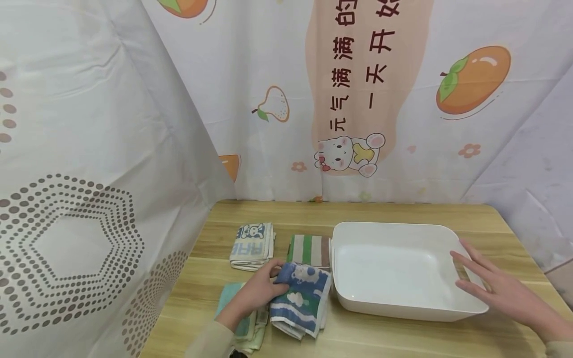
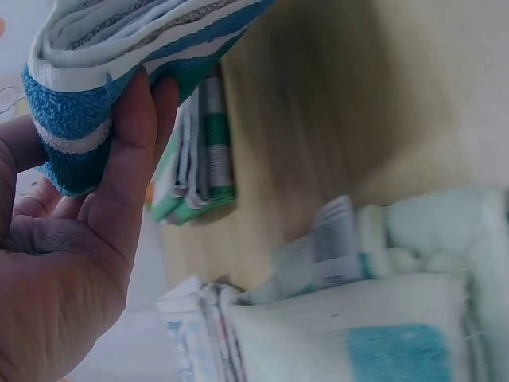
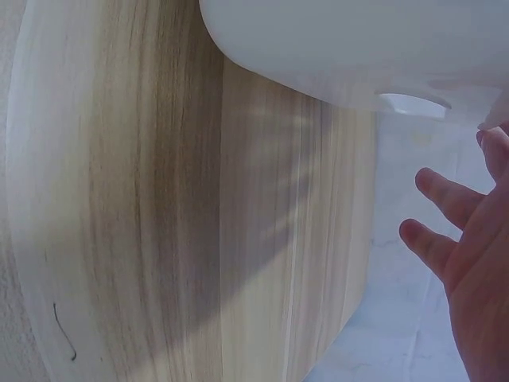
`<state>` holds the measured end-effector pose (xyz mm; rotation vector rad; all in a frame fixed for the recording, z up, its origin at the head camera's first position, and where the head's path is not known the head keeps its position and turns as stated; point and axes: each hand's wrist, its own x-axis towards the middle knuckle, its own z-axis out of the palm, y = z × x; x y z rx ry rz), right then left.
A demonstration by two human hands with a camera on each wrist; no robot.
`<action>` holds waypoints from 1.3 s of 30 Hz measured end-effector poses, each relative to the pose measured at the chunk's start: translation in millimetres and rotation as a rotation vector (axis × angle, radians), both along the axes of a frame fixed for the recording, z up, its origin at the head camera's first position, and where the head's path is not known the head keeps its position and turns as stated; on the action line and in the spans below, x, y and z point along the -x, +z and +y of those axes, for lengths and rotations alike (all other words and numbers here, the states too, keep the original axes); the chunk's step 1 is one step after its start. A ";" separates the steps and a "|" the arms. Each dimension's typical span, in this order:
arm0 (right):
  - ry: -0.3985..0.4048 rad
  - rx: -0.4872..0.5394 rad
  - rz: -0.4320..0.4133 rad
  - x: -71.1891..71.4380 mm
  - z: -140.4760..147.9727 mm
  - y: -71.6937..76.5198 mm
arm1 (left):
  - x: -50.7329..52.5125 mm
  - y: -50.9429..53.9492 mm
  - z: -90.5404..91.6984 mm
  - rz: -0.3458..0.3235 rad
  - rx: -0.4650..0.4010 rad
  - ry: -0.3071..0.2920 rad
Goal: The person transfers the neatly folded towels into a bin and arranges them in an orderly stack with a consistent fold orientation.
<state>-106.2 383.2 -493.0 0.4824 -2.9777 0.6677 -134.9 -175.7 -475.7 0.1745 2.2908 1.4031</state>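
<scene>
My left hand [image 1: 259,290] grips the left edge of a folded blue towel [image 1: 299,298] with white and green patterns. In the left wrist view the hand [image 2: 87,215] pinches the blue towel [image 2: 71,119] between thumb and fingers, and the towel is raised off the table. An empty white bin [image 1: 394,273] stands to the right of that towel. My right hand [image 1: 497,288] is at the bin's right side with fingers spread; in the right wrist view the fingers [image 3: 449,199] are extended beside the white bin [image 3: 318,48]. Whether a fingertip touches it, I cannot tell.
A striped green and brown towel [image 1: 309,249] lies behind the blue one, against the bin. A folded white and blue towel [image 1: 252,246] is at the back left. Pale green and teal towels [image 1: 246,328] lie under my left forearm. A printed curtain [image 1: 277,149] hangs behind the table.
</scene>
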 end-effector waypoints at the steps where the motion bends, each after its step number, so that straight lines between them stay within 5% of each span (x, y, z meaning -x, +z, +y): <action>1: 0.004 0.000 0.005 0.2 -0.4 0.0 | 0.7 2.7 -0.9 0.012 -0.007 0.001; 11: 0.014 -0.015 0.008 -0.4 -2.6 2.0 | 7.9 31.7 -5.1 0.104 -0.038 0.082; 19: 0.018 -0.045 0.043 -1.3 -3.3 2.9 | 14.5 51.3 -5.9 0.093 -0.096 0.151; 39: 0.042 -0.062 0.188 7.6 -25.0 18.4 | 26.7 78.5 16.1 0.093 -0.266 0.188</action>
